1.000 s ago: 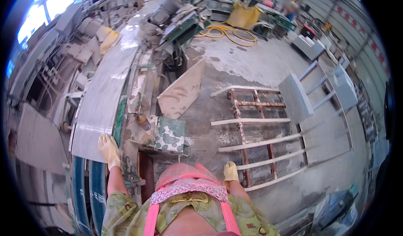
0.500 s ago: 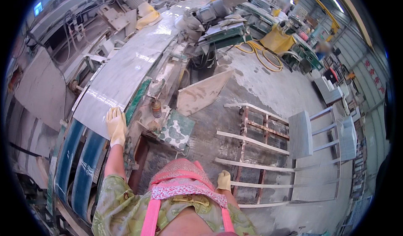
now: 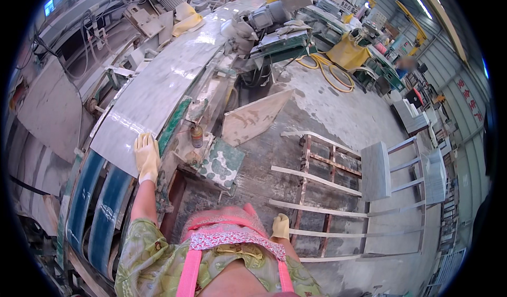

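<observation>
My left hand, in a cream rubber glove, lies flat with fingers stretched out on the near end of a long, pale grey stone slab. The slab rests on a machine bed, its near end by two blue belts. At my right side, beside my pink apron, hangs my right hand in a matching glove. Its fingers look curled in, and nothing shows in them.
On my right stands a low rack of pale bars bearing upright stone pieces. A stone offcut leans by the machine, near a bottle and a green-and-white patterned plate. Farther off lie a yellow hose and a person.
The view has shifted very slightly. My left hand stays on the slab's near end, and my right hand still hangs at my side.
</observation>
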`<act>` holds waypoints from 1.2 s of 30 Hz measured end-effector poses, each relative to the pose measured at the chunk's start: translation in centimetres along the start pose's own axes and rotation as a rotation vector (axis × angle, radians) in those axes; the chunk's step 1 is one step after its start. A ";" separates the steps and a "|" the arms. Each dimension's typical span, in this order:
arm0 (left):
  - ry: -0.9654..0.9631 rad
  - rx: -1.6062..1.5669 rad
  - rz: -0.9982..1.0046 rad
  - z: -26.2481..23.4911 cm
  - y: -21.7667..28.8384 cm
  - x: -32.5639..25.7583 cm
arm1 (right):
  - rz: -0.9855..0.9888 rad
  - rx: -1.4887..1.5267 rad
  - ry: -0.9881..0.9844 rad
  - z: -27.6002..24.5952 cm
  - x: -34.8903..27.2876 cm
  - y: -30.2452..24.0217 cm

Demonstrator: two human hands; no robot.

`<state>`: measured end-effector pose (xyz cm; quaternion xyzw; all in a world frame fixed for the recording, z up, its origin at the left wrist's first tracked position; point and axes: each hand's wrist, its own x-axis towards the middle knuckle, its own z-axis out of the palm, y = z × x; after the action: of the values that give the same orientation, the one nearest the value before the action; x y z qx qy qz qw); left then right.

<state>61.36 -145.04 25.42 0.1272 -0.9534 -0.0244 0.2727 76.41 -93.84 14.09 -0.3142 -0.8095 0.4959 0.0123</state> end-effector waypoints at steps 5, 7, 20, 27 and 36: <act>-0.002 0.025 0.016 0.4 -0.2 -0.1 | -0.030 -0.106 0.011 -0.5 -0.2 0.3; -0.002 0.026 0.034 0.8 -0.2 0.0 | -0.128 -0.206 0.046 -0.4 1.5 4.3; 0.029 0.106 0.061 1.5 -0.9 -0.4 | -0.105 -0.253 0.032 -0.6 1.0 3.3; 0.029 0.079 0.053 1.5 -0.8 -0.3 | -0.069 -0.212 0.013 -0.5 1.6 4.4; 0.010 0.084 0.037 1.7 -1.0 -0.3 | -0.068 -0.179 0.026 -0.3 1.1 3.8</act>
<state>60.98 -145.95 23.70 0.1210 -0.9544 0.0212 0.2721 77.53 -91.87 10.85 -0.2931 -0.8604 0.4167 0.0116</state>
